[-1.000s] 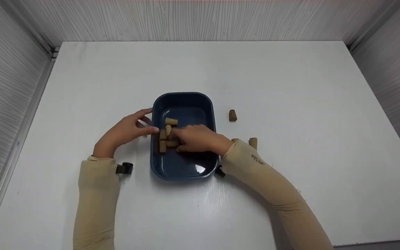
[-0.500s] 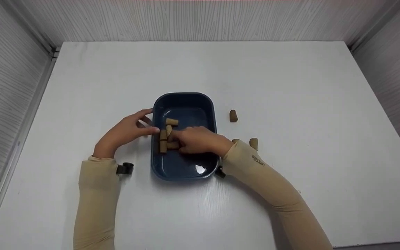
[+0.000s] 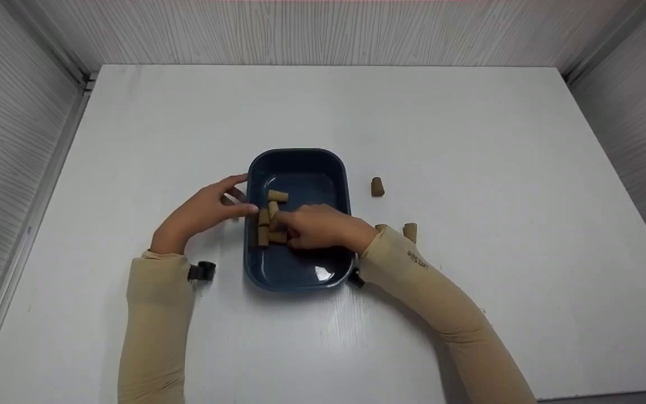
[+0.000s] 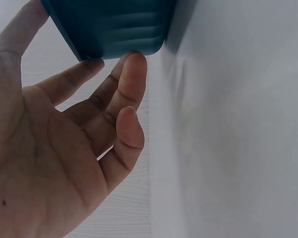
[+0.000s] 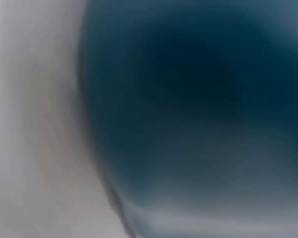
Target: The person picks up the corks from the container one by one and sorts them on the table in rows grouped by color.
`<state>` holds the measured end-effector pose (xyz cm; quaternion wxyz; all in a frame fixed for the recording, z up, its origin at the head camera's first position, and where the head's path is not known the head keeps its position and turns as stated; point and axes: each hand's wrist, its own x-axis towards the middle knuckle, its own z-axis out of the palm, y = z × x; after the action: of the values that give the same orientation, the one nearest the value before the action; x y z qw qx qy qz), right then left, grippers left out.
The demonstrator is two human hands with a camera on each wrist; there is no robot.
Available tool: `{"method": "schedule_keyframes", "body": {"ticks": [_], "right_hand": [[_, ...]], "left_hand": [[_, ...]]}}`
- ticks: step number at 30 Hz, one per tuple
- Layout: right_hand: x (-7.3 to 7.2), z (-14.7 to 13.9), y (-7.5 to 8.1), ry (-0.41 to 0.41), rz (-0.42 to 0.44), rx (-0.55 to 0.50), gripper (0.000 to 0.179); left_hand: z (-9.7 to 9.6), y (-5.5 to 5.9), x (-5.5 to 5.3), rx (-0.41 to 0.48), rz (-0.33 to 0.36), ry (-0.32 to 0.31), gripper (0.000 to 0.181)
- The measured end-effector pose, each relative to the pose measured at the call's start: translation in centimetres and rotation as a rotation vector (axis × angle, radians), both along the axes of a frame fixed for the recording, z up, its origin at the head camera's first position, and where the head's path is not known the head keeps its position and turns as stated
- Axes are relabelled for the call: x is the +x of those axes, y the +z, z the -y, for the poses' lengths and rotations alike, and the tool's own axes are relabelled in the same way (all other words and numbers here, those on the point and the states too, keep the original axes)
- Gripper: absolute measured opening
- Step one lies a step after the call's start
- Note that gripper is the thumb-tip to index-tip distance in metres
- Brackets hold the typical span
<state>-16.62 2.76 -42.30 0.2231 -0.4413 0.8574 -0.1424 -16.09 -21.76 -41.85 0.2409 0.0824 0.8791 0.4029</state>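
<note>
Spread left hand [image 3: 205, 207] touches the tray [image 3: 295, 275] at its left edge; right hand [image 3: 321, 225], grip hidden, seemingly arranges corks [image 3: 263, 237], likely needing gentle nudging next.

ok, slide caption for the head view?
Left hand touching a blue tray, right hand inside it among brown cork-like pieces, more on the table.

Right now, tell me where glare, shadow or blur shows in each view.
Head view: bright glare inside the blue tray, soft shadow beside the right sleeve; left wrist view: left hand fairly sharp, pale surface at the picture's right blurred; right wrist view: blurred throughout, tray a smeared blue mass.
</note>
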Motion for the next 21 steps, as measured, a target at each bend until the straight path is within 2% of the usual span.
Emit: {"method": "schedule_keyframes", "body": {"ticks": [17,21], "right_hand": [[0.10,0.05,0.08,0.023,-0.013,0.005,0.036],[0.13,0.05,0.11,0.025,0.007,0.025,0.037]], "left_hand": [[0.06,-0.20,0.03,0.006,0.001,0.002,0.082],[0.09,-0.32,0.02,0.009,0.001,0.003,0.084]]}}
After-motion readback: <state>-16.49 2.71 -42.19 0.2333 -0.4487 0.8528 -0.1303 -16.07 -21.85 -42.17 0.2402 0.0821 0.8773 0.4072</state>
